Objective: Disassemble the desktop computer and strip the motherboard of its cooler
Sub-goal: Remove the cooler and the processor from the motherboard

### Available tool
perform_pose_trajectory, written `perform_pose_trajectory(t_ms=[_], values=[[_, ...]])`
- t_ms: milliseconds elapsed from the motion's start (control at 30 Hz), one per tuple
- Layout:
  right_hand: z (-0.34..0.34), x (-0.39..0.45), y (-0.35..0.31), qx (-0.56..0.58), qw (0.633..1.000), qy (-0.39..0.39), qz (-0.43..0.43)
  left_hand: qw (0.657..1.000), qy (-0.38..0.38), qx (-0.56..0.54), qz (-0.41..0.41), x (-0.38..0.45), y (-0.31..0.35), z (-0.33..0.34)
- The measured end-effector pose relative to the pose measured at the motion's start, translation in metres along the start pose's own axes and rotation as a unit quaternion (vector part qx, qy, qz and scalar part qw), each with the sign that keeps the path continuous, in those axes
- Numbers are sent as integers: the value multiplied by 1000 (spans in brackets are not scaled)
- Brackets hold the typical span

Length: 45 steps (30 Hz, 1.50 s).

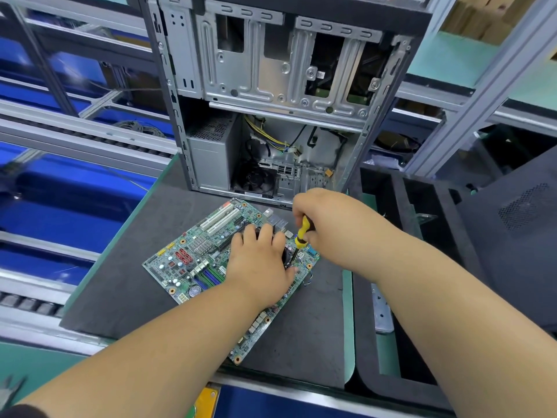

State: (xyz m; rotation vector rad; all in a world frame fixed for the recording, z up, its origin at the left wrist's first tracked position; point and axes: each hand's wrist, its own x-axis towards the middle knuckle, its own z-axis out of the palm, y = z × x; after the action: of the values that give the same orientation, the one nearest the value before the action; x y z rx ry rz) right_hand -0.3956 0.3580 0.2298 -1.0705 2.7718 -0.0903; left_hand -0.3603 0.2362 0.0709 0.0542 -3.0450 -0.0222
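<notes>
So the motherboard [211,260] is out of the case and lying flat on a dark grey foam mat [120,285], turned at an angle so one corner points back toward the open tower case [271,95], which stands upright just behind the board at the far edge of the mat. The left hand [262,267] is laid palm-down right on top of the cooler [287,257], fingers spread loosely over it and pressing down, so almost all you can see of the cooler is a bit of black fan peeking out at the right side of the hand. The right hand [325,224] comes in from the right of the board and has its fingers wrapped tight around a yellow and black screwdriver [301,233], held nearly upright with the shaft going down to the board just beside the cooler; the tip is tucked by the left thumb, so I can't tell exactly which screw it's sitting on. On the left part of the board you can see the white expansion slots [220,220], a small silver heatsink [200,244] and the blue and green RAM slots [208,277]. Inside the case behind the board there's still a grey power supply [211,152] on the left, a loose bundle of yellow and black cables [271,137], and a black case fan [256,179] down at the bottom. To the right of the board, off the mat, sits a black foam tray [407,267] with divided compartments.
</notes>
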Motion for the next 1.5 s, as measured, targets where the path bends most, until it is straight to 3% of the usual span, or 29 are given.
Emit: perform_pose_trajectory(t_ms=[367,600,833,1067,1233,1333,1433,1500], values=[[-4,13,1,-152,987,-34,-39,1000,0,-2,1,1,0,2],[1,11,1,-136,989,-26,-47,1000,-15,-2,-1,2,2,2],[13,0,10,-4,998,60,-4,1000,-23,3,-6,2,3,1],[7,-10,25,32,999,4,14,1000,-24,-5,-11,2,4,0],[15,-7,18,72,993,73,63,1000,-19,-3,-10,2,4,-1],[31,-5,11,166,969,144,114,1000,-17,-1,-9,1,4,0],[51,-2,8,235,941,218,111,1000,-8,2,-9,1,4,1],[62,2,3,400,880,235,107,1000,1,5,-11,1,4,0]])
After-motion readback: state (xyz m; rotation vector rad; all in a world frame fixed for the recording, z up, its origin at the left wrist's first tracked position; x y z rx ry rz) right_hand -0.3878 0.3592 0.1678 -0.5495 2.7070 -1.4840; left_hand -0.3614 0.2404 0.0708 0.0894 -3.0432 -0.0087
